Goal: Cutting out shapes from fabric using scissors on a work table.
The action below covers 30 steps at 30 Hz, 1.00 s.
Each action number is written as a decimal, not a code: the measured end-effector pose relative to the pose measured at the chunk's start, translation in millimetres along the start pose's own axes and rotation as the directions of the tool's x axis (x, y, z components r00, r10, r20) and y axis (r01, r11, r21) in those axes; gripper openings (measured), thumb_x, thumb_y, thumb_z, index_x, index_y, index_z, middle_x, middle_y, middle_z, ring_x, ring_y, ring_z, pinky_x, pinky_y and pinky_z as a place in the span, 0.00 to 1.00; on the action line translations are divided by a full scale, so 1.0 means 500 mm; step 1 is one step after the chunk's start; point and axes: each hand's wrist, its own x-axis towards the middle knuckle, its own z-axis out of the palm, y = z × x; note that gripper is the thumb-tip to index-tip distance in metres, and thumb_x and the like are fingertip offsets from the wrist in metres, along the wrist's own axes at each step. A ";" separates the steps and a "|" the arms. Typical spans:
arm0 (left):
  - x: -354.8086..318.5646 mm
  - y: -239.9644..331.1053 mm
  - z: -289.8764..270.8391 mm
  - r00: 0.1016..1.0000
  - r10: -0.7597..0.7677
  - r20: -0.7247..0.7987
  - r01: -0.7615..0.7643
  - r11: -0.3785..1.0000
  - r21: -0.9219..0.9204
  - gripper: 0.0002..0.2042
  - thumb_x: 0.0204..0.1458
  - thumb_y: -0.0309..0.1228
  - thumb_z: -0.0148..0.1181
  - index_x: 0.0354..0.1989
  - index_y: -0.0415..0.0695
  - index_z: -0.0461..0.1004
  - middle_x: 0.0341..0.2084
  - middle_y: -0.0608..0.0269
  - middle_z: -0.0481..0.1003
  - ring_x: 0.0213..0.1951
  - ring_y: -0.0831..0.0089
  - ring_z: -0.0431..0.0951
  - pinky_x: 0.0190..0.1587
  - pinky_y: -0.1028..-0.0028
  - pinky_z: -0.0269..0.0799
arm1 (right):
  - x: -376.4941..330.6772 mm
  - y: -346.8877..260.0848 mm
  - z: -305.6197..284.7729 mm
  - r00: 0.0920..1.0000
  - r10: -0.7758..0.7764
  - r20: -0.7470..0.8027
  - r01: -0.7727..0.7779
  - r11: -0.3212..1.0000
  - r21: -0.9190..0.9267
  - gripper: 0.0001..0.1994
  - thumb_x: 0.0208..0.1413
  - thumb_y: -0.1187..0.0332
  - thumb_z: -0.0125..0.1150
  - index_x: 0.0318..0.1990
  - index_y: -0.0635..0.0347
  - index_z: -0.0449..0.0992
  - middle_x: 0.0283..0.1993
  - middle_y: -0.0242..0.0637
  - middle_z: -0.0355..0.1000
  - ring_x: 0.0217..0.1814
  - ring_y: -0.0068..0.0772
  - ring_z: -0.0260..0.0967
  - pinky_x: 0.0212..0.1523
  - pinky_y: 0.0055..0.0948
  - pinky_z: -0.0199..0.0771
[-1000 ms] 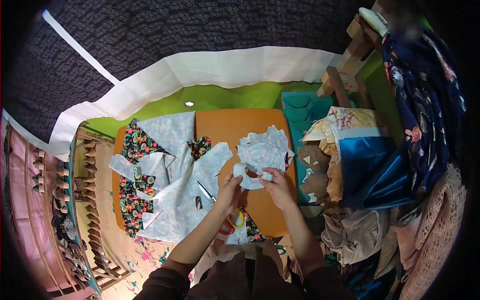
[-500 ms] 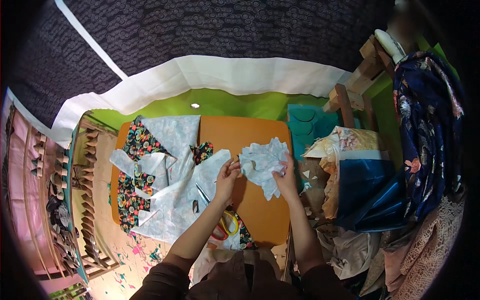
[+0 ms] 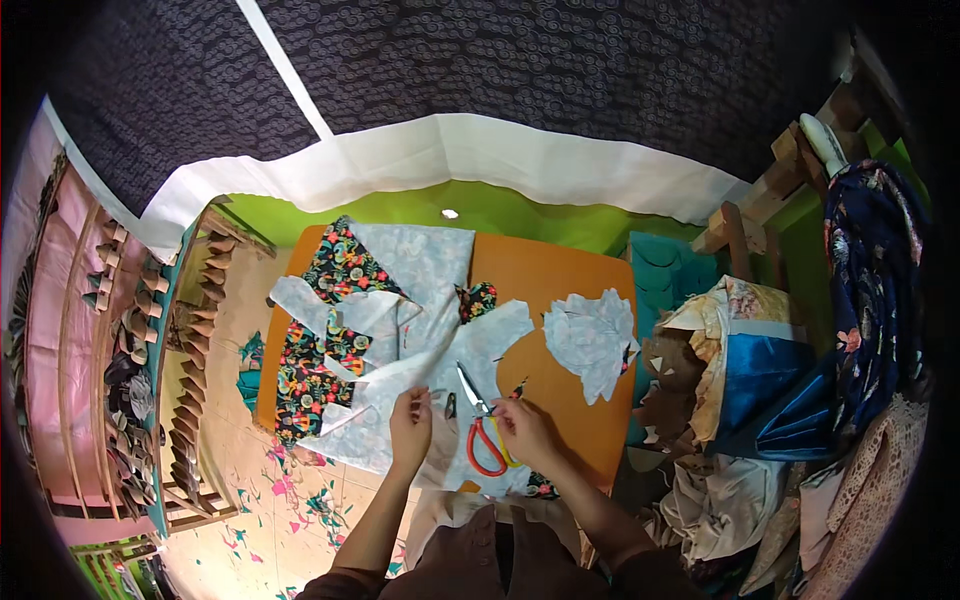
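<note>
Comparing with a moment ago, both hands have let go of the crumpled pale-blue fabric piece (image 3: 592, 340), which now lies alone on the right side of the orange worktop (image 3: 560, 275), well apart from them. The left hand (image 3: 410, 430) now pinches the edge of the large pale-blue cloth (image 3: 430, 300) spread over a floral print. The right hand (image 3: 522, 430) rests at the orange-handled scissors (image 3: 482, 425), fingers curled; whether it grips them cannot be told. Judged from this, work has shifted to the spread cloth.
</note>
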 end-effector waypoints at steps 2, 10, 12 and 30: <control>0.005 -0.037 -0.047 0.994 -0.066 0.085 0.068 0.997 -0.029 0.09 0.50 0.26 0.47 0.37 0.37 0.70 0.28 0.64 0.73 0.27 0.79 0.70 0.29 0.81 0.64 | -0.001 0.007 0.047 0.990 0.106 0.095 -0.102 0.993 -0.052 0.11 0.47 0.73 0.52 0.40 0.61 0.70 0.29 0.39 0.70 0.32 0.31 0.69 0.31 0.25 0.69; 0.030 -0.076 -0.111 0.961 -0.105 0.257 0.135 0.986 -0.103 0.10 0.50 0.27 0.46 0.34 0.35 0.72 0.26 0.61 0.74 0.27 0.78 0.72 0.32 0.81 0.67 | 0.045 -0.050 0.160 0.994 0.081 -0.080 -0.105 0.920 -0.378 0.15 0.44 0.59 0.58 0.32 0.63 0.72 0.22 0.38 0.69 0.24 0.38 0.67 0.27 0.30 0.66; 0.039 -0.090 -0.125 0.943 -0.056 0.328 0.098 0.989 -0.113 0.12 0.51 0.30 0.46 0.35 0.35 0.72 0.26 0.61 0.74 0.28 0.77 0.73 0.33 0.79 0.67 | 0.067 -0.059 0.177 0.986 0.167 -0.028 -0.168 0.940 -0.296 0.15 0.44 0.59 0.59 0.30 0.64 0.71 0.22 0.39 0.68 0.25 0.36 0.66 0.26 0.29 0.64; 0.070 0.043 -0.193 0.840 0.155 0.520 0.108 0.892 -0.440 0.16 0.53 0.37 0.48 0.44 0.36 0.65 0.34 0.64 0.69 0.33 0.79 0.67 0.37 0.81 0.63 | 0.089 -0.234 0.152 0.991 -0.077 0.108 0.005 0.834 0.552 0.18 0.51 0.77 0.50 0.51 0.62 0.61 0.43 0.34 0.66 0.43 0.19 0.64 0.41 0.20 0.64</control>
